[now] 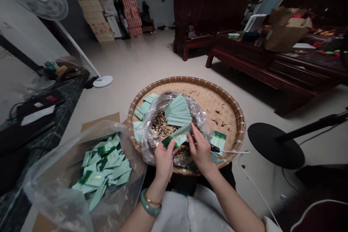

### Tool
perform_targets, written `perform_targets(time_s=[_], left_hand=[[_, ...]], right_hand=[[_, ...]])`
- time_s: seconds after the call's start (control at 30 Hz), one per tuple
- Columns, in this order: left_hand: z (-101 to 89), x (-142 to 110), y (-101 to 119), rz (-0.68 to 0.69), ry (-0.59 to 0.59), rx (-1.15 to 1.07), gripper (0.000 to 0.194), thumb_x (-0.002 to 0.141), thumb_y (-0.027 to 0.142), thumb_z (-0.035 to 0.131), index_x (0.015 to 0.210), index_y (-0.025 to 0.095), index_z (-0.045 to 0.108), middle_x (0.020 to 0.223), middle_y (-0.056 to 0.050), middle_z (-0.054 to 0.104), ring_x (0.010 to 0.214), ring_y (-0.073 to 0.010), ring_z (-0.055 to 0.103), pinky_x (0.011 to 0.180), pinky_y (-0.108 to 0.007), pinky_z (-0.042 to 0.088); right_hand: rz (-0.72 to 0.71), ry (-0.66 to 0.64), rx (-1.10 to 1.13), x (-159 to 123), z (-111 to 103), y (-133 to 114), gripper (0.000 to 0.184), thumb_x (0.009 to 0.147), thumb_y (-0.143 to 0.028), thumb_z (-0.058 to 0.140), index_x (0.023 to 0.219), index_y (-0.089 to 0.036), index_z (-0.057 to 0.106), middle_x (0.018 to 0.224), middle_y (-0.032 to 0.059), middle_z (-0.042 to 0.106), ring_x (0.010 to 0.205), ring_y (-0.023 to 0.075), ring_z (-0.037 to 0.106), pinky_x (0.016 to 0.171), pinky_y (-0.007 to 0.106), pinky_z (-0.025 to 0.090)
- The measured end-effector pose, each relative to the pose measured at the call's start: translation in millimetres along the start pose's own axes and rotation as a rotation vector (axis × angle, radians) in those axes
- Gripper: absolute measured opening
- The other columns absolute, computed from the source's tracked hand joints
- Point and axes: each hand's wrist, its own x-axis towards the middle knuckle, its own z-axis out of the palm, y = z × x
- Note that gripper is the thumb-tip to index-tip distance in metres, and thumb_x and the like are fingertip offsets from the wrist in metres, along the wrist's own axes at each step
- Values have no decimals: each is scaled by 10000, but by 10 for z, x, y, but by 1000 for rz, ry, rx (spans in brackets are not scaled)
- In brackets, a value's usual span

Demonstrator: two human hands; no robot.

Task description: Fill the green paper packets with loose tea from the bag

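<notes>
Pinching 1 green sachet [179,137] at both ends, left hand [164,156] on the dark end, right hand [200,149] on the pale one, over the clear plastic bag [147,148] in the woven bamboo tray [214,98]. Looks like single-sachet handling; next move probably wants a light, steady grip.

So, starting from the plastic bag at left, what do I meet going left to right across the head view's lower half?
Plastic bag with green packets, left hand, right hand, black round base.
</notes>
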Motion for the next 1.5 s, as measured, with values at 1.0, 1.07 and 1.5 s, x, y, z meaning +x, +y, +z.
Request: perform_targets(time_s=[1.0,1.07,1.5], left_hand=[[-174,112,135,-118,-266,128,423,688,429,727,991,138,670,988,-82,704,908,-219,672,766,-348,588],[-192,117,141,-143,-300,144,431,696,447,715,994,138,673,956,-88,712,927,-230,669,776,-348,578],[-287,58,123,878,-517,1322,584,797,86,536,1357,229,448,1351,-115,529,1237,-318,446,1029,-537,333]], right_hand=[[601,-531,870,245,-270,-83,366,720,-495,667,885,-168,677,784,30,683,644,141,609,561,259,559],[602,-634,895,245,-308,-83,375,739,-511,649,853,-157,695,716,26,682,610,141,614,585,283,572],[292,-712,467,218,-308,-73,391,895,-468,433,702,-186,621,692,4,634,667,155,572,664,280,513]])
